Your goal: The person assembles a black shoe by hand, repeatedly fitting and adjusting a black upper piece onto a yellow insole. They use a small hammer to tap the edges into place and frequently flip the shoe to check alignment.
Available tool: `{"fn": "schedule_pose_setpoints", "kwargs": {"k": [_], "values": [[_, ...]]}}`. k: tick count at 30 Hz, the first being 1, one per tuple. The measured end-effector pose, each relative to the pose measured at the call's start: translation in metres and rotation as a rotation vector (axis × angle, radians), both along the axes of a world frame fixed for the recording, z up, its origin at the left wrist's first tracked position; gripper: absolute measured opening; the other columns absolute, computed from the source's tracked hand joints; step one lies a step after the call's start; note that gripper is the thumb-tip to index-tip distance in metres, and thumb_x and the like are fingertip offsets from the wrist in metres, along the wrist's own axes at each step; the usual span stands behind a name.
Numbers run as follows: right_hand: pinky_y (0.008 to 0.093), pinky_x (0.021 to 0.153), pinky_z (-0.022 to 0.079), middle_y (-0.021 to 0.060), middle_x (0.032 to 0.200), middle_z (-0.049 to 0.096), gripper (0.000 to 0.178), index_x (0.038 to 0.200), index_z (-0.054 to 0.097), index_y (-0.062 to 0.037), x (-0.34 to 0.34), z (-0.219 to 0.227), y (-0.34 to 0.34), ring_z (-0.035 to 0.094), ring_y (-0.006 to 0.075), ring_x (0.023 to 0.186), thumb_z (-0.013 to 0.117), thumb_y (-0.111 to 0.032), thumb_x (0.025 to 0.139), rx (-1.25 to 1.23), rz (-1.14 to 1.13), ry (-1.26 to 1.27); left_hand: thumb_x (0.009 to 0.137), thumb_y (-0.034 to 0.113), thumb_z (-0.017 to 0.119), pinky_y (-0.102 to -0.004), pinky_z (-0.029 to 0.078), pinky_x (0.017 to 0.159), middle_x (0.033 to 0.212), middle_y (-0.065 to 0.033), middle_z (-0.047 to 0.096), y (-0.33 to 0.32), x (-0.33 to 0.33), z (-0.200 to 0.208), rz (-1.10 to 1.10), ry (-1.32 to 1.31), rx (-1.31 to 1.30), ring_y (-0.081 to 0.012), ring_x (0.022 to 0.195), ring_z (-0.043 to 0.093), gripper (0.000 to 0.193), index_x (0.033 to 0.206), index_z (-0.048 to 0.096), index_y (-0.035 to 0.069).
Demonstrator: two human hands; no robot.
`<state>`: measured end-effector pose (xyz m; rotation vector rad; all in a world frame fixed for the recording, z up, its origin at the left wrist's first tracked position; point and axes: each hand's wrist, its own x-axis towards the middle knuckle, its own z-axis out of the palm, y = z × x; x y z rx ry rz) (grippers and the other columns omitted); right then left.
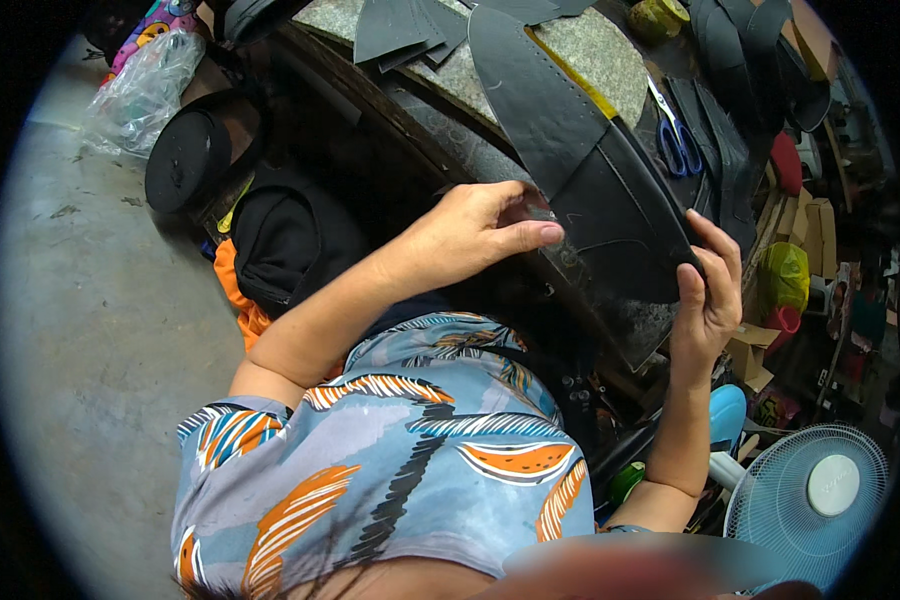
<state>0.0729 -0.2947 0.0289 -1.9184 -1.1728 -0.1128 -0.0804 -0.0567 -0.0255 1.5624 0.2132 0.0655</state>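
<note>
A large black leather boot upper [610, 220], with stitched seams and a row of small holes along its upper part, is held up slanting over the worktable. My right hand [707, 290] grips its lower right edge, fingers and thumb bent round it. At its left edge is my left hand [505, 222], the thumb on the near side and the curled fingers partly hidden by the leather. A yellow strip [570, 72] shows along the right edge of the upper part. To the right lie scissors with blue handles [678, 145].
Flat black leather pieces [400, 30] lie on the stone slab [610, 50] at the back; more black pieces [715, 150] are stacked at the right. A fan [810, 490] stands at lower right. A round black stool [185, 150] and a clear plastic bag [150, 90] are at left.
</note>
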Motion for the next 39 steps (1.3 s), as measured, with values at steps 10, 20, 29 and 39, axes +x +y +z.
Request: {"fn": "schedule_pose_setpoints", "kwargs": {"k": [10, 20, 29, 39], "values": [[0.0391, 0.102, 0.046, 0.0175, 0.127, 0.063, 0.039, 0.125, 0.065, -0.0031, -0.009, 0.002, -0.003, 0.06, 0.0315, 0.119, 0.071, -0.021, 0.09, -0.246, 0.092, 0.169, 0.094, 0.006, 0.066, -0.0294, 0.053, 0.085, 0.105, -0.0105, 0.07, 0.013, 0.016, 0.07, 0.374, -0.649, 0.435, -0.0172, 0.093, 0.068, 0.031, 0.123, 0.06, -0.002], [0.0418, 0.096, 0.046, 0.0126, 0.121, 0.059, 0.046, 0.131, 0.06, -0.0079, 0.048, -0.047, -0.028, 0.054, 0.0323, 0.117, 0.071, -0.018, 0.088, -0.703, -0.277, -0.232, 0.079, 0.024, 0.074, -0.0372, 0.057, 0.067, 0.083, -0.0124, 0.069, 0.028, 0.077, 0.011, -0.023, -0.271, 1.492, -0.0302, 0.08, 0.071, 0.021, 0.083, 0.075, 0.003], [0.0242, 0.064, 0.046, 0.0018, 0.09, 0.064, 0.033, 0.131, 0.061, -0.0053, 0.052, -0.022, -0.046, 0.058, 0.0075, 0.077, 0.059, -0.021, 0.101, -0.152, -0.33, 0.666, 0.082, 0.019, 0.074, -0.037, 0.058, 0.081, 0.086, -0.0119, 0.072, 0.038, 0.079, 0.021, -0.104, -0.232, 1.568, -0.0247, 0.086, 0.072, 0.018, 0.093, 0.075, 0.005], [0.0236, 0.058, 0.044, -0.0006, 0.082, 0.064, 0.035, 0.133, 0.064, -0.0127, 0.023, -0.023, 0.013, 0.054, 0.0051, 0.065, 0.061, -0.022, 0.099, -0.228, -0.11, 0.348, 0.083, 0.008, 0.071, -0.0319, 0.059, 0.076, 0.082, -0.0094, 0.072, 0.037, 0.071, 0.008, -0.048, -0.402, 1.629, -0.0231, 0.084, 0.073, 0.008, 0.09, 0.072, 0.005]]}}
